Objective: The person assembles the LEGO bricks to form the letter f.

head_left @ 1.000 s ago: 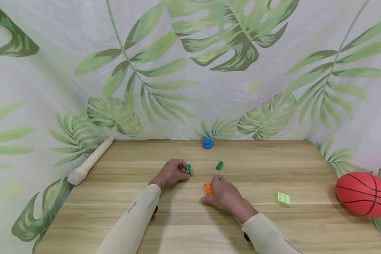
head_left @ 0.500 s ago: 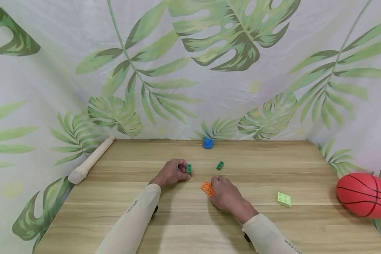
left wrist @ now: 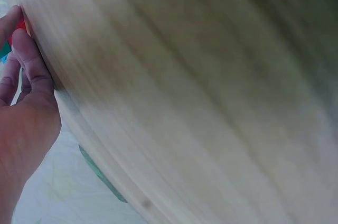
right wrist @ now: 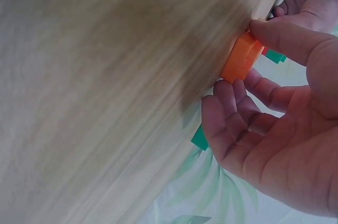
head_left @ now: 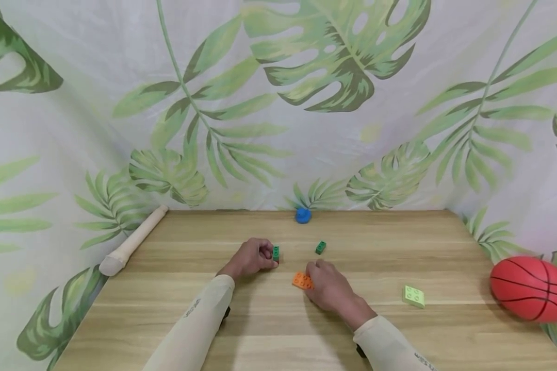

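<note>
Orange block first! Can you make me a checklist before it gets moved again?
1. Right hand holds the orange block: ok.
2. Its visible studs face up: ok.
3. Left hand holds the green block that has red under it: ok.
4. Orange block touches that green block: not ok, the head view shows a gap.
5. Gap between those two blocks has nothing in the way: ok.
6. Orange block rests flat on the table: cannot tell.

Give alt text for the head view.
A person's left hand holds a green-topped block and their right hand an orange brick, on a wooden table. Beyond sit a green brick and blue toy; at right, a lime brick and red ball.
</note>
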A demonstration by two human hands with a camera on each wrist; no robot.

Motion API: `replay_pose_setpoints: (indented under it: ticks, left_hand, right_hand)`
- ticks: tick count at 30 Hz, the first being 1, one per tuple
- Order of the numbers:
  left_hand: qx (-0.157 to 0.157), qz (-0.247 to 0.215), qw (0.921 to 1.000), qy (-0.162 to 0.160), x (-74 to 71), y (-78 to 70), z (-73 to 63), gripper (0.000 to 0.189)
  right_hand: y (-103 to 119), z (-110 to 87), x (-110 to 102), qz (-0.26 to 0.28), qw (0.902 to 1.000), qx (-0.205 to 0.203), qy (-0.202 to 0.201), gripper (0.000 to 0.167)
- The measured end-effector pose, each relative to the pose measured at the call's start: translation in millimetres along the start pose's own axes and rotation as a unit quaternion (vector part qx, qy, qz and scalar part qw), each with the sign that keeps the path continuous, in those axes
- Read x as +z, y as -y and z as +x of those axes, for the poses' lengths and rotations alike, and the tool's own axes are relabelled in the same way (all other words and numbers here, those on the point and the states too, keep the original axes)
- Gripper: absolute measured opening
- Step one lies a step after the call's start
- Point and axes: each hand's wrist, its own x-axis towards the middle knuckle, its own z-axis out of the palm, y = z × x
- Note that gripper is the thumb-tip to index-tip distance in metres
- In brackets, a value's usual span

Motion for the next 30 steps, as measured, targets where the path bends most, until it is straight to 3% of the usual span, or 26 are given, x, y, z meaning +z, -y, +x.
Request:
replay_pose_setpoints:
  ticks: [11, 30]
  left_hand:
    - [0.005, -0.007, 1.0, 0.004, 3.9, 2.9, -2.8, 0.018]
    - [0.015, -0.02, 0.9997, -0.003, 2.4, 2.8, -4.4, 0.018]
  right_hand:
    - [-0.3, -2.6, 3.2, 0.002, 1.0, 0.003, 0.004, 0.024]
    - [-1.0, 2.0, 2.5, 0.003, 0.9995, -0.014, -0.03, 0.027]
